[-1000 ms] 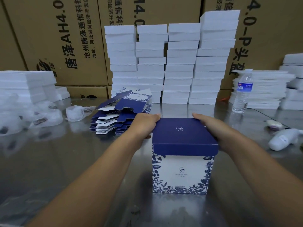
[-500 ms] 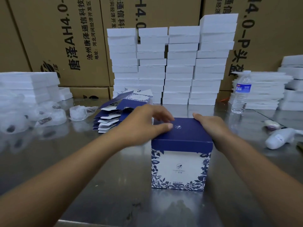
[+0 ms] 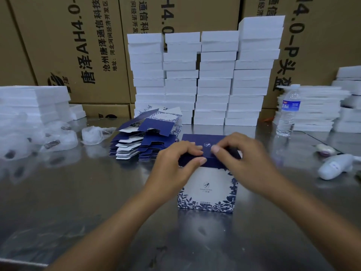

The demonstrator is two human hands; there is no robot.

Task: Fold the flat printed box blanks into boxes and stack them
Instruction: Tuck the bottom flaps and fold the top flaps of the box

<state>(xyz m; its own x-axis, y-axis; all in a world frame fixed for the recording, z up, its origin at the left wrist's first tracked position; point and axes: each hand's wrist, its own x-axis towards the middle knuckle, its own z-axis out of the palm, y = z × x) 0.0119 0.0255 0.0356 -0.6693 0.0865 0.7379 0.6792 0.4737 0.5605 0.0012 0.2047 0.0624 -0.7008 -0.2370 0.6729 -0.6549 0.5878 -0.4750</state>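
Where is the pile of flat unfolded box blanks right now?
Head view: the pile of flat blue-and-white printed cardboard blanks lies on the steel table, left of and behind the folded blue-lidded box, before the white foam-block stacks.

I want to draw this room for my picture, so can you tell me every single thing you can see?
box: one, white with blue leaves, middle of the table
lid: one, dark blue, on top of the box
flat boxes: one pile, blue and white, behind the box to the left
foam blocks: four tall stacks at the back, lower piles far left and far right, white
cartons: several, brown, along the back
water bottle: one, clear with a blue label, right
plastic bags: a heap, clear, left
handheld tool: one, white, far right
table: one, shiny grey metal
left grip: pinches the lid's front edge
right grip: fingers curled on the lid
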